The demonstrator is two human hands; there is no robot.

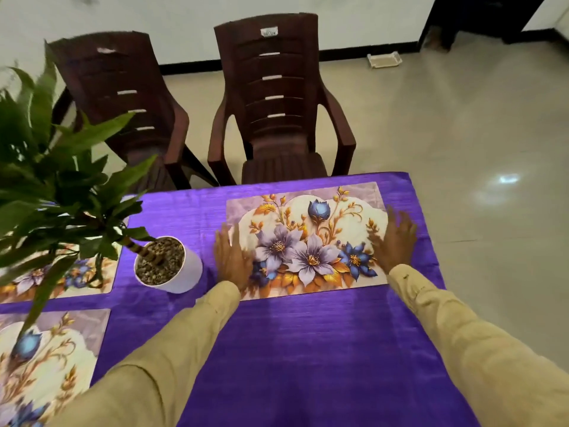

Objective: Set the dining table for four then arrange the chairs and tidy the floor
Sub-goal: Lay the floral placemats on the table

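A floral placemat (308,238) lay flat near the far right corner of the purple-clothed surface (308,349), its long side parallel to the far edge. The left grip (232,257) rested on the mat's left end and the right grip (395,241) on its right end. Both were released, palms down and fingers spread straight, grasping nothing; the fingertips were blurred. Beige sleeves (462,334) covered both arms to the wrists.

Just left of the mat stood a white pot (181,272) filled with gravel, and its leafy plant (55,186) leaned out to the left. Under those leaves lay 2 more placemats of the same pattern: a far placemat (89,275) partly hidden by foliage and a near placemat (61,349) cut off by the frame's lower left edge.

Beyond the far edge stood 2 dark brown plastic armchairs. The right chair (277,103) faced the mat, its seat touching or just meeting the cloth's edge. The left chair (129,112) stood beside it, turned slightly. On the tiled floor (477,134), by the wall, lay a small pale tray (385,60), well apart from the chairs.
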